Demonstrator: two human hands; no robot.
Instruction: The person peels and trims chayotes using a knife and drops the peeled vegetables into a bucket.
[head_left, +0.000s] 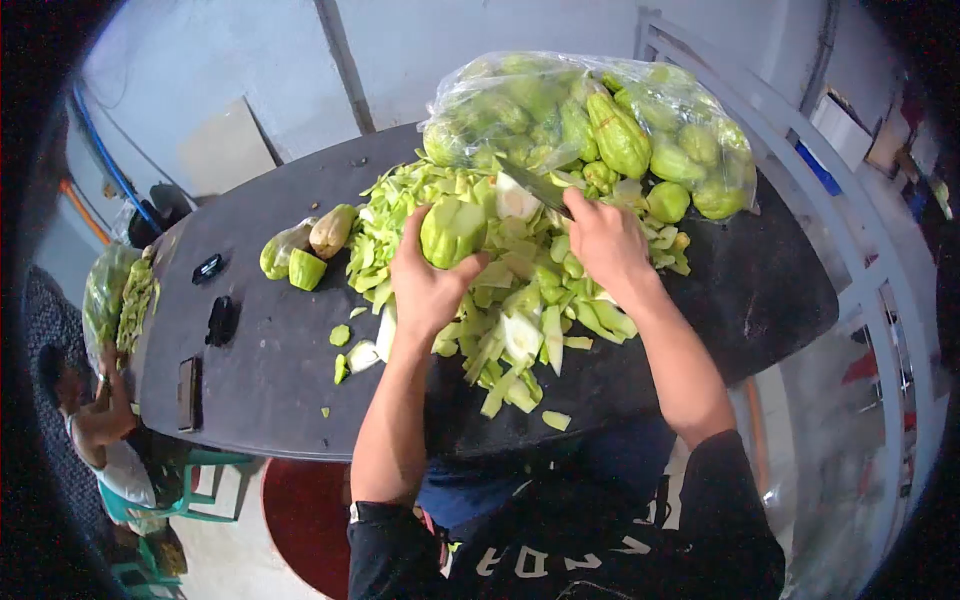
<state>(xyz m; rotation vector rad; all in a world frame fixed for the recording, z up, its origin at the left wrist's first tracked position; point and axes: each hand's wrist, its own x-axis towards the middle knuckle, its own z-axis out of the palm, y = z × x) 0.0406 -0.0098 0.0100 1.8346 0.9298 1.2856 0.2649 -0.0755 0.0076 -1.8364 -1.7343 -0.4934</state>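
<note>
Holding knife (543,189) and chayote (453,232), the hands (428,287) (608,245) partly hide both.

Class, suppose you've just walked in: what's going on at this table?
A person holds a green chayote in the left hand and a knife in the right hand. Peelings lie heaped on the dark table beneath. Behind them rests a plastic bag of chayotes. Another person sits at far left.
</note>
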